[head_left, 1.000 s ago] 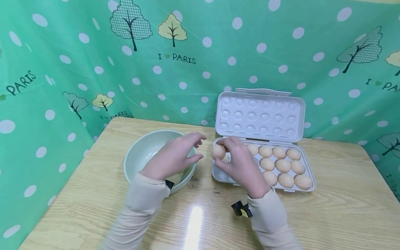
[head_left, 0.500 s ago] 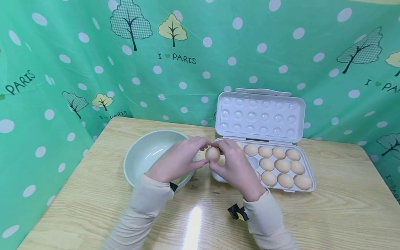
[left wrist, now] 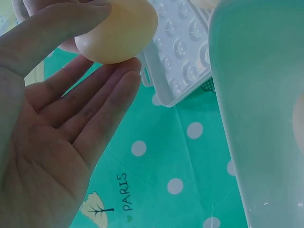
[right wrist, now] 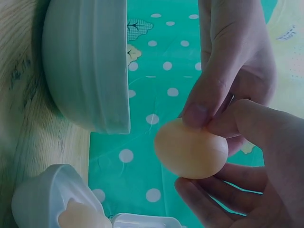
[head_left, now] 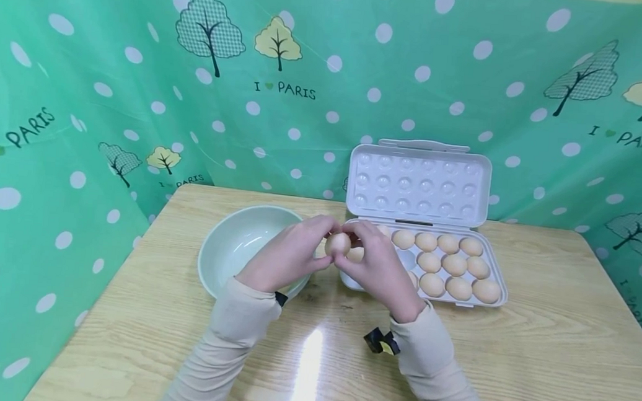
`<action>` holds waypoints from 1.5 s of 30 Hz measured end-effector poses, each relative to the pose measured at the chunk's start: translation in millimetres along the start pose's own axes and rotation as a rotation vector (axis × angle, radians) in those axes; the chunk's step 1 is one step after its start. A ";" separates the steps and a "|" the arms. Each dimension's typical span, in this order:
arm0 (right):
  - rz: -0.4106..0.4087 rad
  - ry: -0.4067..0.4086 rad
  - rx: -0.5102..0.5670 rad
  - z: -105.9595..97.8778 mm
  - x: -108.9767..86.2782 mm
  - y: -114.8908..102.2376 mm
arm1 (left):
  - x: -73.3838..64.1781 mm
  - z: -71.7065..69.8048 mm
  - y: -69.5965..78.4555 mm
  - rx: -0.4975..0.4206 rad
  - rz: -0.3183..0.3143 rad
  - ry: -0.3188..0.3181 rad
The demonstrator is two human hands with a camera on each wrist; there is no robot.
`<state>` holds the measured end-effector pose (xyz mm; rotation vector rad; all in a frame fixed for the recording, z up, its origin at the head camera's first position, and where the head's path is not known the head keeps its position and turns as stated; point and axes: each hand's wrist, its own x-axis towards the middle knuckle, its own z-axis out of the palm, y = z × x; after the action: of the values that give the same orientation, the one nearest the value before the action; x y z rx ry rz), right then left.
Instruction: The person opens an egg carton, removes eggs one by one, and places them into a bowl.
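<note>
Both hands meet around one light brown egg (head_left: 338, 244), held up between the bowl and the egg carton. My left hand (head_left: 289, 251) pinches it from the left; in the left wrist view the thumb lies over the egg (left wrist: 118, 31) and fingertips support it below. From the right, my right hand (head_left: 378, 260) grips it with thumb and fingers. In the right wrist view both thumbs are close together on top of the egg (right wrist: 190, 149). A pale green bowl (head_left: 214, 243) stands under the left forearm and hand, partly hidden. Beyond the right hand, the open egg carton (head_left: 406, 259) holds several eggs.
The carton's lid (head_left: 418, 185) stands upright at the back against the green dotted cloth (head_left: 418, 95). Inside the bowl, a pale rounded shape (left wrist: 299, 121) shows at the left wrist view's edge. A wooden table (head_left: 557, 341) lies beneath everything.
The right hand has brought the egg left from over the carton. The left hand has moved right to meet it and now grips the egg as well.
</note>
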<state>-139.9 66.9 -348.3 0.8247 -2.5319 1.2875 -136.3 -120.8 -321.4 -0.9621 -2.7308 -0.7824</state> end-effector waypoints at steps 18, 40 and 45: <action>0.022 0.001 0.102 -0.7 0.4 -2.4 | 2.2 -1.6 2.6 0.029 0.016 0.007; 0.073 0.015 0.040 -8.2 4.6 2.8 | -9.4 -21.8 -16.6 0.064 -0.108 0.062; 0.081 0.028 0.020 -10.5 5.0 6.4 | -11.8 -26.5 -20.9 0.053 -0.153 0.056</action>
<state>-148.4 76.3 -344.3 0.7094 -2.5591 1.3414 -141.0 -154.7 -311.2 -0.7167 -2.7866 -0.7439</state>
